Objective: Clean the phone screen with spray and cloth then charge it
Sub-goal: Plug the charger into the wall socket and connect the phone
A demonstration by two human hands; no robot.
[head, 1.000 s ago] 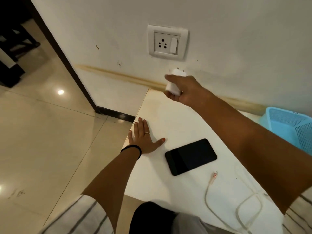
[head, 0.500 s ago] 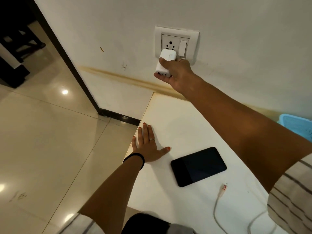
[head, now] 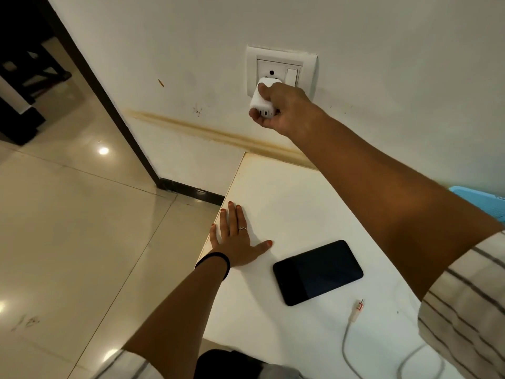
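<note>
My right hand point(head: 287, 110) grips a white charger adapter point(head: 263, 98) and holds it against the wall socket point(head: 281, 69); the adapter covers the socket's lower holes. My left hand point(head: 235, 239) lies flat with straight fingers on the left edge of the white table point(head: 287, 203). A black phone point(head: 318, 272) lies screen up on the table, just right of my left hand. A white charging cable point(head: 352, 332) lies loose near the front edge, its plug end point(head: 359, 306) pointing toward the phone and not connected to it.
A light blue plastic basket point(head: 483, 201) stands at the table's right edge, mostly hidden by my right arm. The table butts against the white wall. Glossy tiled floor point(head: 68, 228) lies to the left, with dark furniture at the far left.
My right hand has pushed the adapter further onto the socket. My left hand, the phone and the cable have stayed put.
</note>
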